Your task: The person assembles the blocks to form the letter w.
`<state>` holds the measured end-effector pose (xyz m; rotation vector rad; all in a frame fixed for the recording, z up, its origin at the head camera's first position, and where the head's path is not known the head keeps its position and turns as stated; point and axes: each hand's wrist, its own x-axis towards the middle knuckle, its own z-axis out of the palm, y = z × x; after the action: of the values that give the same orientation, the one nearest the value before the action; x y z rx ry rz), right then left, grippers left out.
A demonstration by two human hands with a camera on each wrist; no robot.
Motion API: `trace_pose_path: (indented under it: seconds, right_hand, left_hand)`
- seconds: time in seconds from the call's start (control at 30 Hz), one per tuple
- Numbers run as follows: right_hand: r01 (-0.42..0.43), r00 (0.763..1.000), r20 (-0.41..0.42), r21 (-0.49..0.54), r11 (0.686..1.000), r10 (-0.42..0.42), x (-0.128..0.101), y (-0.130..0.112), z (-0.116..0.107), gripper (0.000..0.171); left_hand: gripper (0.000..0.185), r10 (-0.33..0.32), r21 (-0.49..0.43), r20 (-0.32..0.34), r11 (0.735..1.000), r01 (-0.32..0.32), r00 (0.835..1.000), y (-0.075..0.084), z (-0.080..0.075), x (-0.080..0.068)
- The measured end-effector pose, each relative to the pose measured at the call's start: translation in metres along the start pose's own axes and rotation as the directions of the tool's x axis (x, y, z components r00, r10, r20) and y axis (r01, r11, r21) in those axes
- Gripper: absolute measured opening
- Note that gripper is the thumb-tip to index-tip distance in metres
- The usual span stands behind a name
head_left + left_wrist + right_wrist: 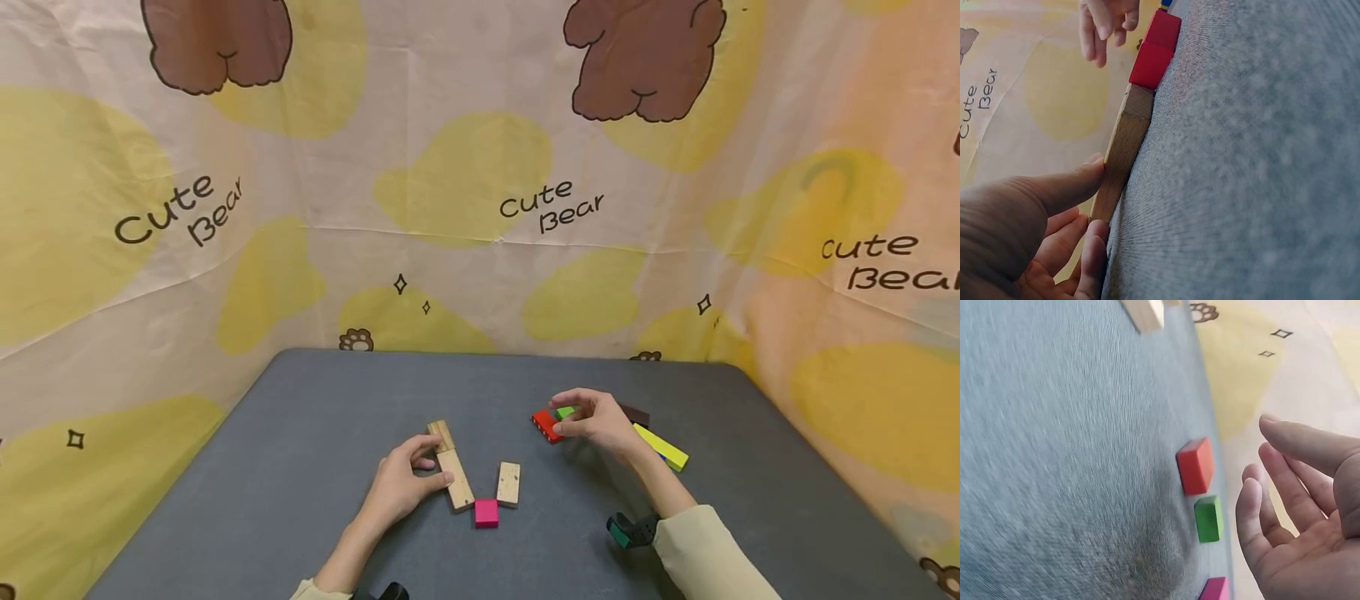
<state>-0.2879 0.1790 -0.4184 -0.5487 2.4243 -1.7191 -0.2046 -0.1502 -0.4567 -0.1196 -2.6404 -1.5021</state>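
Observation:
Two wooden blocks lie end to end, a far block and a near block. My left hand is at their left side. Its thumb touches the near block's edge and its bent fingers grip around the far block; in the left wrist view the fingers partly hide that end. A pink block sits at the near block's front corner, with another wooden block beside it. My right hand hovers by a red block and a green block, thumb and fingers apart, holding nothing.
Behind my right wrist lie a yellow block, a dark brown block and a bit of blue block. A magenta block shows in the right wrist view. The grey table meets a printed cloth at its back.

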Motion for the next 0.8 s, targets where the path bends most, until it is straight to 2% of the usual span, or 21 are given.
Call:
trace_pose_path:
  seconds: [0.23, 0.33, 0.57, 0.8]
  right_hand:
    - [0.017, 0.997, 0.072, -0.041, 0.999, -0.014, 0.012, 0.012, -0.003, 0.045]
    - [0.031, 0.996, 0.082, -0.054, 0.998, -0.027, 0.014, 0.016, -0.002, 0.047]
    - [0.003, 0.995, 0.099, -0.064, 0.998, 0.003, 0.014, 0.018, 0.004, 0.053]
    - [-0.055, 0.998, 0.038, -0.07, 0.996, 0.058, 0.015, 0.024, 0.013, 0.053]
  left_hand:
    - [0.058, 0.02, -0.013, -0.002, 1.0, -0.02, 1.0, -0.003, 0.0, 0.0]
    - [0.058, 0.035, -0.017, -0.002, 0.999, -0.035, 0.999, -0.005, 0.0, 0.001]
    - [0.057, 0.04, -0.024, -0.006, 0.999, -0.04, 0.999, -0.005, 0.0, 0.002]
    - [0.058, 0.027, -0.015, -0.006, 1.0, -0.027, 1.0, -0.004, 0.0, 0.0]
